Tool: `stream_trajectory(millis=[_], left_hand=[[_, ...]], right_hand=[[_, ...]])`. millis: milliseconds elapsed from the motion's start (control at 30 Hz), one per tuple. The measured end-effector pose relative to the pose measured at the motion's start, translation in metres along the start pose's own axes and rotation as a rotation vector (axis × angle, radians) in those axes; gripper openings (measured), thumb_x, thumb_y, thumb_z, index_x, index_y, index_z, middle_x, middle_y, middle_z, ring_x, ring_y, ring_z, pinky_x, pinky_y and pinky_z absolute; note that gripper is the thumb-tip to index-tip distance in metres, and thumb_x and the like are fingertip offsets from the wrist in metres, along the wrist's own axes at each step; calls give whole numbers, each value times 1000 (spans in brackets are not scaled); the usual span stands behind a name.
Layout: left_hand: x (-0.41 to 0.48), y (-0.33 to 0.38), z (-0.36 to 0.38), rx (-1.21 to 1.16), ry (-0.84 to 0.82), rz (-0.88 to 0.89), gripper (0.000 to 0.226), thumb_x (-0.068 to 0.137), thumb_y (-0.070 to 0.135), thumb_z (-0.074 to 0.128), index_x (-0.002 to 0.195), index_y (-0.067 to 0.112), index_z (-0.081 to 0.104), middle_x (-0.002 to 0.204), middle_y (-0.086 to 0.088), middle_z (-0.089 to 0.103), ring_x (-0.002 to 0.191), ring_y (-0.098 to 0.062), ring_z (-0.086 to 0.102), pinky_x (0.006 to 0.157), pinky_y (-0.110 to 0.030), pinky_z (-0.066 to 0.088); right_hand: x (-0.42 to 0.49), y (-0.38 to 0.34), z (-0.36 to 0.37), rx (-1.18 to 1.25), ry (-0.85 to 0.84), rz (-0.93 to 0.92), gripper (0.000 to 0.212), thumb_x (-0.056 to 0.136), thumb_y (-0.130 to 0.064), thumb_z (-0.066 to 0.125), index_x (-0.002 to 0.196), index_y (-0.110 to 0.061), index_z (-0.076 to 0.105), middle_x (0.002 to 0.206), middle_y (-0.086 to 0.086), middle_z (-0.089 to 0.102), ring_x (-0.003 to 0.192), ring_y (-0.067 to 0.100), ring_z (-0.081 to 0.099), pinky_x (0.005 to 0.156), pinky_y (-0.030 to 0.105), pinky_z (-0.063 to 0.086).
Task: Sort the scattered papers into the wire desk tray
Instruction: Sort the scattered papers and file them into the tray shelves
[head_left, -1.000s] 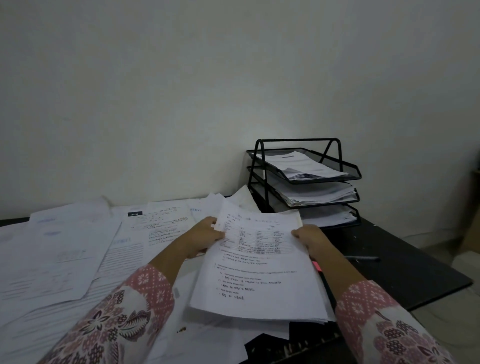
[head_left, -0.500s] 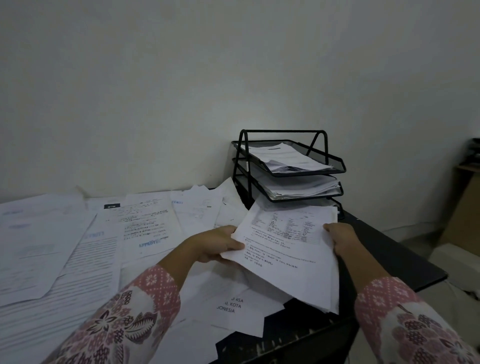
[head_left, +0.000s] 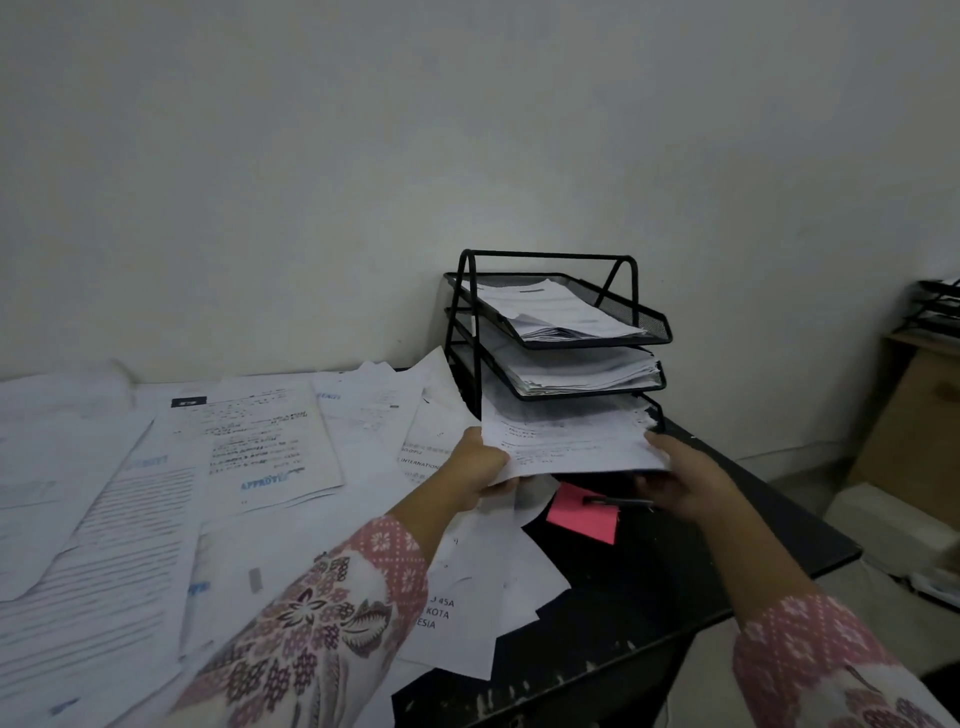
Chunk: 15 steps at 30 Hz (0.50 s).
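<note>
A black wire desk tray (head_left: 655, 322) with three tiers stands at the desk's back right against the wall. Its top and middle tiers hold paper piles. I hold a stack of printed papers (head_left: 566, 441) level in front of the bottom tier, its far edge at the tier's mouth. My left hand (head_left: 478, 462) grips the stack's near left corner. My right hand (head_left: 680, 480) holds its right edge, fingers underneath. Scattered papers (head_left: 260, 441) cover the left of the desk.
A pink sticky note (head_left: 582, 512) and a dark pen (head_left: 618, 501) lie on the black desk (head_left: 675, 571) under the held stack. Loose sheets (head_left: 483, 597) overhang near the front edge. A wooden cabinet (head_left: 919, 415) stands at the far right.
Both hands have carried the stack away from me and to the right, up to the tray's bottom tier. The pink note and pen beneath are now uncovered.
</note>
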<state>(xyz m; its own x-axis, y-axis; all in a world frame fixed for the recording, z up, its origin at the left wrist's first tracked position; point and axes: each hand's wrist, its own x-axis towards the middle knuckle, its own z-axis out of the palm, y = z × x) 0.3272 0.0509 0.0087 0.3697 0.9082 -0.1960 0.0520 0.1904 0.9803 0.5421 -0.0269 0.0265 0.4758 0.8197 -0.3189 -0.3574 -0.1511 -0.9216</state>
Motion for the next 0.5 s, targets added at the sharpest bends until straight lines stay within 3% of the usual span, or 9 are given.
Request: stream_trajectory(millis=[167, 267, 333, 433, 500], left_hand=[[11, -4, 19, -102, 109, 6, 41, 88, 0, 48, 126, 5, 32, 112, -14, 54, 92, -27, 62, 80, -43, 55], [13, -6, 18, -19, 113, 23, 50, 93, 24, 52, 134, 10, 27, 126, -10, 50, 112, -28, 54, 95, -47, 48], [7, -8, 8, 221, 151, 114, 42, 98, 36, 41, 130, 10, 39, 120, -8, 53, 111, -28, 54, 96, -42, 46], [2, -27, -23, 702, 310, 316, 42, 98, 39, 36, 126, 11, 51, 124, -11, 53, 115, -28, 48, 93, -37, 40], [-2, -46, -47, 1103, 348, 370, 44, 96, 42, 39, 130, 16, 49, 131, -8, 48, 122, -27, 41, 99, -38, 34]], right_hand=[[-1, 7, 10, 178, -18, -68, 7, 91, -16, 58, 88, -10, 56, 82, 8, 62, 65, 16, 59, 38, 14, 44], [2, 18, 20, 151, -21, -60, 8, 88, -2, 57, 81, -4, 53, 75, 11, 57, 47, 13, 57, 36, 14, 40], [7, 21, 23, 112, 11, -60, 14, 88, 6, 52, 77, -2, 49, 72, 12, 51, 48, 15, 50, 34, 13, 36], [15, 21, 23, 96, 91, -80, 17, 88, 9, 50, 78, -2, 45, 73, 11, 48, 53, 14, 44, 32, 12, 33], [24, 19, 24, 15, 155, -122, 17, 89, 6, 49, 80, -6, 42, 68, 11, 46, 42, 11, 43, 30, 11, 28]])
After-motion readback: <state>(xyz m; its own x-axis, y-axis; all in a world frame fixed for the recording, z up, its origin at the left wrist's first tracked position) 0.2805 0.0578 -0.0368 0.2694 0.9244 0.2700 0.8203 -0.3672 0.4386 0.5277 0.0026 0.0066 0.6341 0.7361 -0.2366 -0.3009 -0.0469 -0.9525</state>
